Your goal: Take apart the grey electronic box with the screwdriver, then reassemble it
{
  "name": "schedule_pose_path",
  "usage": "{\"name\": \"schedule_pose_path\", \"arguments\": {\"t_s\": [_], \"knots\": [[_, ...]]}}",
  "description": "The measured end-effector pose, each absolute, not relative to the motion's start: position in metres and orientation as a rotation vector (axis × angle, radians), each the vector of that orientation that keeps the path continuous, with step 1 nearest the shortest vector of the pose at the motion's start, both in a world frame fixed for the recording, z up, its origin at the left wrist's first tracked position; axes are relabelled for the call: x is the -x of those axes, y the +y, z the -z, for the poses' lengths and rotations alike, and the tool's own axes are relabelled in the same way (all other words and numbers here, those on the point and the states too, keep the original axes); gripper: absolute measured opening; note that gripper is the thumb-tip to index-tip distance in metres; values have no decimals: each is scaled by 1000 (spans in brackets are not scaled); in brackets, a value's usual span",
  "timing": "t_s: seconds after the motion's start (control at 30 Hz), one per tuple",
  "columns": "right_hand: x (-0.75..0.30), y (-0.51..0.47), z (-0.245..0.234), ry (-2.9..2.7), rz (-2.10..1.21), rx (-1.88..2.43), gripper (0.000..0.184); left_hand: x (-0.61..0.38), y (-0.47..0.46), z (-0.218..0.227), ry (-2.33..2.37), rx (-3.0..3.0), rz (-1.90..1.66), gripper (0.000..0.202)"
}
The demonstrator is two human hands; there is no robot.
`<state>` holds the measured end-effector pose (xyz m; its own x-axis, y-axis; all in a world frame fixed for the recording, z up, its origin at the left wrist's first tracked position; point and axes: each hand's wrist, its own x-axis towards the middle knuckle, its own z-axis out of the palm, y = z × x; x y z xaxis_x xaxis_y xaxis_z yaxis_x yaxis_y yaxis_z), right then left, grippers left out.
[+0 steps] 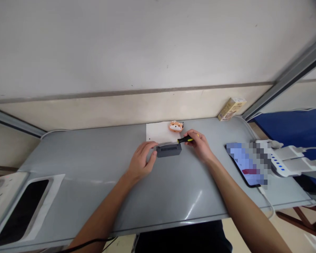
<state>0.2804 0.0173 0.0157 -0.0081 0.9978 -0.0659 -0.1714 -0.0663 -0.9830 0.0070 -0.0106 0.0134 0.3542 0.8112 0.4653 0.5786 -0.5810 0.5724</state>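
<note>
A small dark grey box [169, 150] with a row of vent slots lies near the back of the grey table [94, 158]. My left hand [143, 158] rests against the box's left end, fingers curled over its top edge. My right hand [200, 144] is closed round a black and yellow screwdriver [184, 139], whose tip points left toward the box's upper right corner. Behind the box lies a white sheet of paper [158, 131], and on its far edge sits a small orange animal-shaped item [176, 126].
A phone [249, 163] with a lit screen lies at the right, beside a white charging hub [287, 162] with cables. A yellow carton [231, 108] leans on the wall. At the left edge sit a dark screen in a white frame [23, 211] and a power strip [0, 184].
</note>
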Motion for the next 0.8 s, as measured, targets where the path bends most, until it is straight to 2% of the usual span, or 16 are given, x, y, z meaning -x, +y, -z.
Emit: {"name": "schedule_pose_path", "arguments": {"t_s": [0.27,0.43,0.8], "knots": [[-279,16,-19,-1050,-1332,1130,30,-9,-9,-11,1200,-2475,-1087,28],[-277,16,-17,-1058,-1329,1117,30,-15,-9,-3,1214,-2416,-1212,25],[-279,18,-15,-1016,-1317,1066,27,-16,-8,3,1266,-2329,-1226,26]]}}
